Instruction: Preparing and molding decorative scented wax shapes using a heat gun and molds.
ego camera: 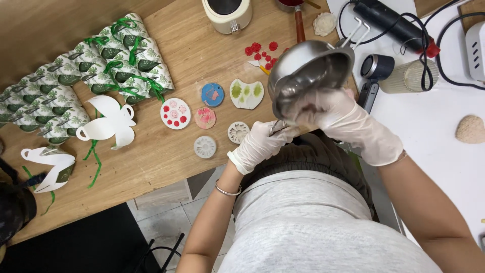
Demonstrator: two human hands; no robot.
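Over the wooden table (166,151) edge: steel bowl (309,71), tilted, gripped by gloved right hand (348,121). Gloved left hand (260,144) pinches a small metal tool (279,126) at its rim. Step judged: scraping residue; calls for steady tilt. Silicone moulds (204,119) nearby.

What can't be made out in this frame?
- Pot contents: head view, tilted away, only its outside shows.
- Tool in left hand: mostly hidden by the gloves.
- Right hand grip: blurred against the pot.
- Cream appliance: cut by top edge.
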